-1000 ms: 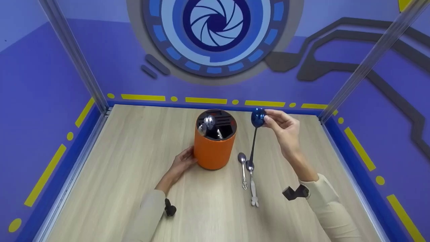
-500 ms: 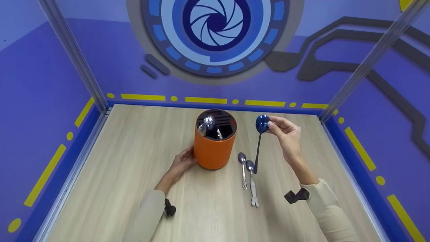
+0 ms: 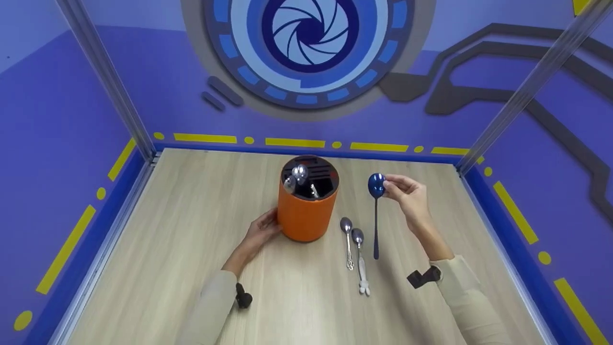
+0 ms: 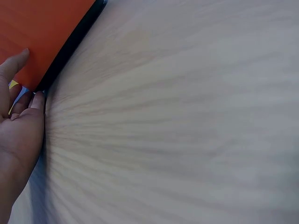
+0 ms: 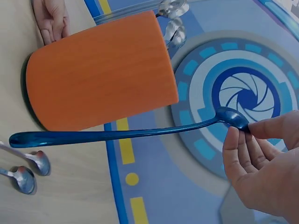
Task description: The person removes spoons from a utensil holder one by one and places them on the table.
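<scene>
By its bowl, my right hand (image 3: 409,196) pinches a shiny blue long-handled spoon (image 3: 376,186) between thumb and fingers. The spoon's handle (image 5: 103,136) points down toward the table, right of an orange cylindrical utensil holder (image 3: 306,218). My left hand (image 3: 261,230) rests against the holder's lower left side, its thumb (image 4: 18,63) extended along the orange wall. Several pieces of cutlery (image 3: 300,172) with silver ends poke out of the holder's black slotted top. Two silver spoons lie side by side on the table: an ornate-handled one (image 3: 348,239) and one with a white rabbit-shaped handle end (image 3: 362,268).
The wooden table (image 3: 191,201) is bounded by blue-purple printed walls (image 3: 153,81) at the back and both sides. Metal posts (image 3: 110,81) stand at the back corners. Small black wrist cameras (image 3: 243,297) sit on both sleeves.
My right hand has moved toward me and slightly right with the blue spoon, whose handle now hangs nearly straight and clear of the two silver spoons. The left hand and holder stay put.
</scene>
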`<state>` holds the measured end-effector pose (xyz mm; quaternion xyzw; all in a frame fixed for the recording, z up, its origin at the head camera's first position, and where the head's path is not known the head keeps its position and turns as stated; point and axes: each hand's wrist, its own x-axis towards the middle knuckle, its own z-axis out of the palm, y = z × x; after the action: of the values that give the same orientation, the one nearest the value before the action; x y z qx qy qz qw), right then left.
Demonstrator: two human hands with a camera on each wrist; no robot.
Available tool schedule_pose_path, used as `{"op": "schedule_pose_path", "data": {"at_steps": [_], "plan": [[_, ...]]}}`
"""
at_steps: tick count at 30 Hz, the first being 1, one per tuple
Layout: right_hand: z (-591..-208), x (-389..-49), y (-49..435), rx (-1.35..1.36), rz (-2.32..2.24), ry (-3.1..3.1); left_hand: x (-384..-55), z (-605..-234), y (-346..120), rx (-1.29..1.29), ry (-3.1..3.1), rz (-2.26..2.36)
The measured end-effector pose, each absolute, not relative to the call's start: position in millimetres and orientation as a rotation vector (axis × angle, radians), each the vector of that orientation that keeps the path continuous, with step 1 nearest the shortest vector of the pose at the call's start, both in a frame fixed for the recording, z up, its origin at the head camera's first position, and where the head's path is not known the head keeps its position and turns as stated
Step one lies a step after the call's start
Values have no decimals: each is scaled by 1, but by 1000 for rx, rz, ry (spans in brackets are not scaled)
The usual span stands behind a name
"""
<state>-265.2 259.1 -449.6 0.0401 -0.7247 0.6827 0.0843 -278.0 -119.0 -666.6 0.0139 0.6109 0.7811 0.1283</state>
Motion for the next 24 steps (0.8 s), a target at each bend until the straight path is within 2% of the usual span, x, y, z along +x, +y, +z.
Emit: {"op": "schedule_pose_path", "data": {"at_steps": [24], "plan": [[-511,-291,293,-174,2213,-2383,-278,-667,-119,53,1766,2264]]}}
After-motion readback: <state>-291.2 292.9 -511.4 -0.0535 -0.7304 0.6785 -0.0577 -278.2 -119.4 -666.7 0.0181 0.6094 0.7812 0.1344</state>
